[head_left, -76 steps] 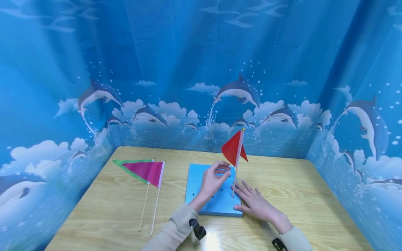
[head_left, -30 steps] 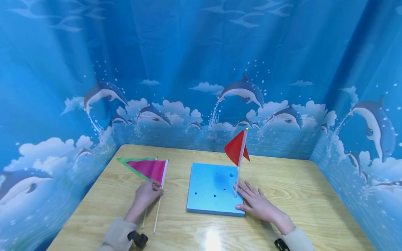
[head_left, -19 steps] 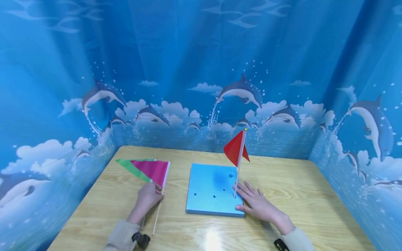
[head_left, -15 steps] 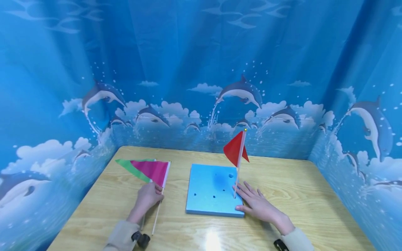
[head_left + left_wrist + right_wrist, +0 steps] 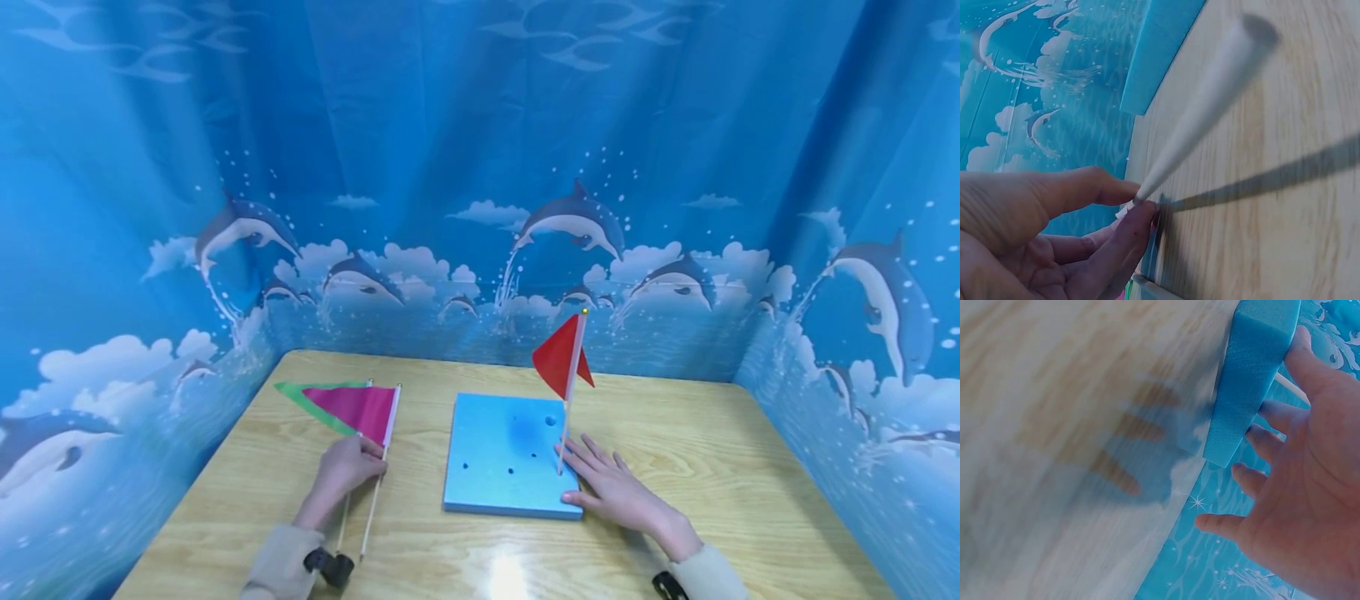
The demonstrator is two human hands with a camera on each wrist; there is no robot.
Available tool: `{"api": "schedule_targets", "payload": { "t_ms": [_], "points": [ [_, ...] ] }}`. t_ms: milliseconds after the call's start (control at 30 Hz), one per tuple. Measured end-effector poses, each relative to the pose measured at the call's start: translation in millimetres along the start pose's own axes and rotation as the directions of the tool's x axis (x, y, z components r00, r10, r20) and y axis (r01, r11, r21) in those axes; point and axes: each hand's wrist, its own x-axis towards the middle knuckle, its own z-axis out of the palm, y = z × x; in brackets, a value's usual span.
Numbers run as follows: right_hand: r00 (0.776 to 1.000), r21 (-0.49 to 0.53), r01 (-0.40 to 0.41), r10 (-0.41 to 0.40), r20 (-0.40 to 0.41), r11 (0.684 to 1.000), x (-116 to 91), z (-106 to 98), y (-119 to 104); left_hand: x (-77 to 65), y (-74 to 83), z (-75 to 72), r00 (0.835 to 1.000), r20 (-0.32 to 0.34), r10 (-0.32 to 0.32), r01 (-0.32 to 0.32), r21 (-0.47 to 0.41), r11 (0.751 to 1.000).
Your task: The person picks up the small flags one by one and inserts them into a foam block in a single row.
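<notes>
My left hand (image 5: 345, 471) pinches the stick (image 5: 1191, 125) of a pink triangular flag (image 5: 360, 408) between thumb and fingers. In the left wrist view the stick's near end is lifted off the table, casting a shadow. A green flag (image 5: 294, 393) lies partly under the pink one, its stick just left of the pink flag's. With fingers spread, my right hand (image 5: 618, 493) rests on the right edge of a blue foam board (image 5: 491, 437). A red flag (image 5: 558, 358) stands in the board near those fingers, leaning slightly right. Several holes dot the board's top.
The light wooden table (image 5: 697, 450) carries the board in the middle and the loose flags on the left. A blue curtain (image 5: 450, 167) with printed dolphins encloses the back and both sides.
My left hand has gone from above the board to the pink flag's stick and taken hold. The pink flag shifted right, then slightly back left. My right hand has stayed on the board.
</notes>
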Motion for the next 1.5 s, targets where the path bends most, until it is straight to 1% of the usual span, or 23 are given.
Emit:
{"api": "schedule_targets", "payload": {
  "t_ms": [133, 267, 333, 467, 567, 633, 733, 833, 967, 1033, 1133, 1233, 1300, 1467, 1500],
  "points": [
    [1.000, -0.001, -0.002, 0.002, 0.000, 1.000, 0.0, -0.1, 0.0, 1.2, -1.2, -0.4, 0.999, 0.026, -0.023, 0.025, -0.078, 0.997],
    [1.000, -0.005, -0.005, 0.005, 0.000, 1.000, 0.3, 0.2, 0.6, 2.4, -0.2, -0.8, 0.997, 0.060, -0.053, 0.064, -0.194, 0.979],
    [1.000, -0.007, -0.006, 0.006, 0.000, 1.000, 0.5, 0.4, 1.0, 3.0, 1.2, -0.9, 0.996, 0.063, -0.055, 0.070, -0.253, 0.965],
    [1.000, -0.009, -0.007, 0.007, 0.001, 1.000, 0.4, 0.8, 1.8, 5.9, 5.1, -0.2, 0.998, 0.051, -0.037, 0.052, -0.345, 0.937],
    [1.000, -0.008, -0.005, 0.005, 0.002, 1.000, 0.2, 1.3, 2.4, 8.9, 9.2, 1.4, 0.999, 0.045, -0.023, 0.039, -0.409, 0.912],
    [1.000, -0.009, -0.004, 0.004, 0.002, 1.000, 0.3, 1.6, 2.7, 10.3, 13.6, 2.9, 0.999, 0.040, -0.015, 0.032, -0.458, 0.889],
    [1.000, -0.009, -0.006, 0.006, 0.002, 1.000, 0.5, 1.8, 3.1, 12.2, 21.9, 6.1, 1.000, 0.023, 0.018, -0.004, -0.518, 0.856],
    [1.000, -0.011, -0.009, 0.009, 0.003, 1.000, 0.6, 1.8, 3.1, 14.1, 32.3, 10.6, 0.999, -0.005, 0.051, -0.046, -0.545, 0.837],
    [1.000, -0.012, -0.013, 0.013, 0.003, 1.000, 0.7, 1.5, 3.1, 18.4, 47.7, 18.9, 0.998, -0.041, 0.052, -0.067, -0.579, 0.813],
    [1.000, -0.012, -0.013, 0.013, 0.004, 1.000, 0.7, 1.4, 3.2, 21.2, 56.1, 23.0, 0.998, -0.058, 0.041, -0.067, -0.598, 0.799],
    [1.000, -0.013, -0.012, 0.012, 0.004, 1.000, 1.0, 1.6, 3.4, 25.1, 69.1, 28.5, 0.994, -0.088, 0.068, -0.109, -0.633, 0.767],
    [1.000, -0.013, -0.009, 0.009, 0.002, 1.000, 1.2, 2.0, 3.3, 28.0, 81.8, 33.8, 0.984, -0.134, 0.115, -0.175, -0.661, 0.730],
    [1.000, -0.012, -0.004, 0.004, 0.002, 1.000, 1.3, 2.3, 3.2, 28.9, 89.7, 37.4, 0.975, -0.168, 0.144, -0.220, -0.675, 0.705],
    [1.000, -0.019, 0.001, -0.001, -0.004, 1.000, 1.4, 3.0, 3.1, 28.8, 107.0, 47.9, 0.953, -0.229, 0.196, -0.301, -0.692, 0.656],
    [1.000, -0.021, 0.001, -0.001, -0.007, 1.000, 1.3, 3.0, 3.1, 28.9, 110.3, 50.6, 0.950, -0.237, 0.204, -0.312, -0.693, 0.650]
  ]
}}
